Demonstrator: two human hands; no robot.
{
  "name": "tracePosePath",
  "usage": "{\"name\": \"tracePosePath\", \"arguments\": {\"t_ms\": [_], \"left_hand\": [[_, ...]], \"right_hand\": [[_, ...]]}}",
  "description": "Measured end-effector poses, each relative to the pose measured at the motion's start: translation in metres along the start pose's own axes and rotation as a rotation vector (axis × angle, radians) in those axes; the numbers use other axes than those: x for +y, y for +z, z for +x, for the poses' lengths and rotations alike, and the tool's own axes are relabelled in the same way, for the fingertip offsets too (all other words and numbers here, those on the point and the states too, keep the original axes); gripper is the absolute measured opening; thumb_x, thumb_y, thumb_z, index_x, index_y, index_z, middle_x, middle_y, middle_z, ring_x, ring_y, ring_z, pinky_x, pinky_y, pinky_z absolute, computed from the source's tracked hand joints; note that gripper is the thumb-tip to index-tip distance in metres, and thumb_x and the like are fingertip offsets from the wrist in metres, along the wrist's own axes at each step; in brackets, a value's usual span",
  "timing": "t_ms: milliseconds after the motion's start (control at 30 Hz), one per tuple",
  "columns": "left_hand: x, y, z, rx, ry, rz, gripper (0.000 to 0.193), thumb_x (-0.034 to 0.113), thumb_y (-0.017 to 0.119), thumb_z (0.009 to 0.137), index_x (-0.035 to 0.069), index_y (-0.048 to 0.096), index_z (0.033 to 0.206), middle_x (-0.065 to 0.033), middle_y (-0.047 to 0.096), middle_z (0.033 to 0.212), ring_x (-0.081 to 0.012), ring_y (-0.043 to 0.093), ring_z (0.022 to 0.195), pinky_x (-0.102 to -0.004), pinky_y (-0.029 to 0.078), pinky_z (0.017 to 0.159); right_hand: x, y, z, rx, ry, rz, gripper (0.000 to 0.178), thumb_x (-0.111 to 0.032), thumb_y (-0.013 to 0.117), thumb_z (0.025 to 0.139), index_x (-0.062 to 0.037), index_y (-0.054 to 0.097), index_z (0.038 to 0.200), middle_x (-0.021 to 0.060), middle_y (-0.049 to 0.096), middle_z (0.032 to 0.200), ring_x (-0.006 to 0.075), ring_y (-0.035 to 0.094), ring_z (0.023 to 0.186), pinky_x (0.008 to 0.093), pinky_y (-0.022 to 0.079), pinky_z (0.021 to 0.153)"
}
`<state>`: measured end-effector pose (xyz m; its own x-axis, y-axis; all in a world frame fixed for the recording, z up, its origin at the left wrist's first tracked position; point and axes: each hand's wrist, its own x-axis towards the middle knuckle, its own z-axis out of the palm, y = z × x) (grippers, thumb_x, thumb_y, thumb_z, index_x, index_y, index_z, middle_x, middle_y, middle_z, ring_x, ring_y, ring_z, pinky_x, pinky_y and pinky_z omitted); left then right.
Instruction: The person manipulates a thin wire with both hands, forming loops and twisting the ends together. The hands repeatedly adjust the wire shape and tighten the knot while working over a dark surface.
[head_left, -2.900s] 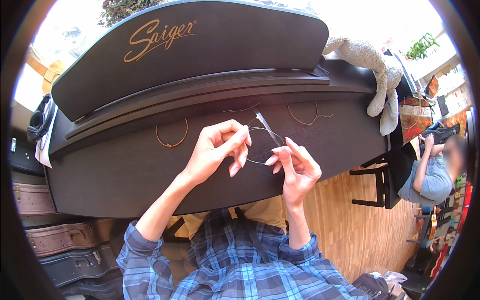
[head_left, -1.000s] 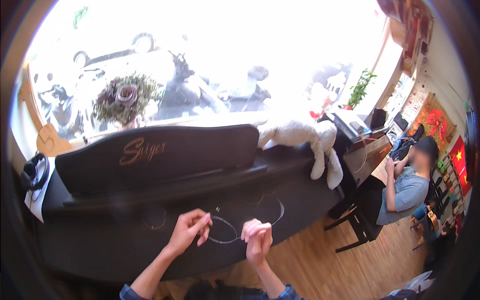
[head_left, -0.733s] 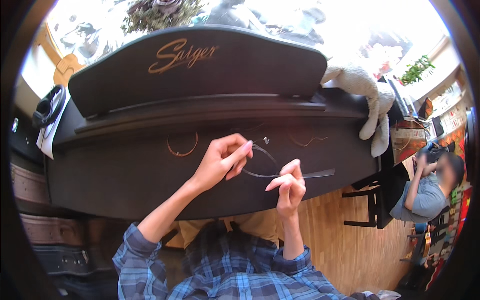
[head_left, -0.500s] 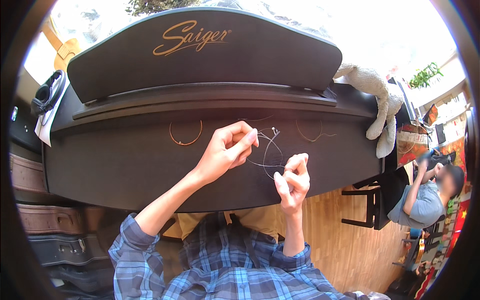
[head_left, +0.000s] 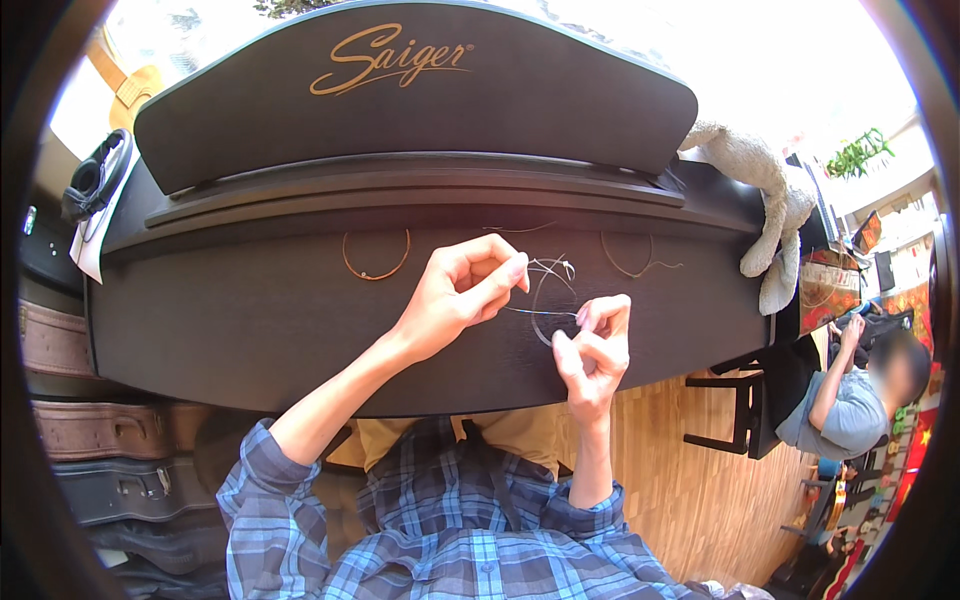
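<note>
Between my hands is a thin silvery guitar string [head_left: 534,312], bent into loose crossing loops above the dark piano lid [head_left: 230,330]. My left hand [head_left: 450,300] pinches one side of the loops between thumb and fingertips. My right hand [head_left: 598,352], lower and to the right, has its fingers curled in a pinch on the other side. Small curled ends [head_left: 565,268] stick out between the hands. Beyond my left hand lies a coiled bronze-coloured string [head_left: 372,278]. Another thin string loop [head_left: 628,275] rests behind my right hand, and a short strand lies near the music ledge.
The piano's music stand [head_left: 420,110] rises at the back. Headphones [head_left: 97,178] sit at the left end and a grey plush toy [head_left: 765,190] hangs over the right. Instrument cases [head_left: 100,425] are stacked at left. A person [head_left: 850,400] sits at right beyond a black chair.
The string's loops have shifted in shape, with their free ends turned more to the right. My right hand has moved slightly right and up. Both hands keep their pinch.
</note>
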<state>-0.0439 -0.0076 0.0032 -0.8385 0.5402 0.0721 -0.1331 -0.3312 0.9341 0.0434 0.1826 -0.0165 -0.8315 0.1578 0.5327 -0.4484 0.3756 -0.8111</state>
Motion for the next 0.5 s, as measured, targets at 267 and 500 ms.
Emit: {"name": "tracePosePath", "arguments": {"t_ms": [267,500], "left_hand": [[0.0057,0.0060,-0.0039,-0.158,-0.051,0.177,0.022,0.021,0.062,0.103,0.003,0.068,0.092,0.0050,0.053,0.067,-0.0027,0.043,0.058,-0.0229,0.034,0.054],[0.0061,0.0040,-0.0020,-0.206,-0.129,0.077,0.022,0.021,0.061,0.103,0.003,0.066,0.093,0.0055,0.049,0.063,-0.0023,0.041,0.057,-0.0221,0.032,0.052]], "right_hand": [[0.0054,0.0078,0.0032,0.275,0.136,0.219,0.016,0.003,0.062,0.096,-0.0023,0.055,0.083,0.0071,0.050,0.106,0.0115,0.056,0.085,0.0268,0.050,0.075],[0.0062,0.0098,0.0032,0.146,0.224,0.307,0.007,0.000,0.054,0.103,-0.0032,0.049,0.106,0.0098,0.057,0.108,0.0162,0.063,0.097,0.0312,0.051,0.089]]}}
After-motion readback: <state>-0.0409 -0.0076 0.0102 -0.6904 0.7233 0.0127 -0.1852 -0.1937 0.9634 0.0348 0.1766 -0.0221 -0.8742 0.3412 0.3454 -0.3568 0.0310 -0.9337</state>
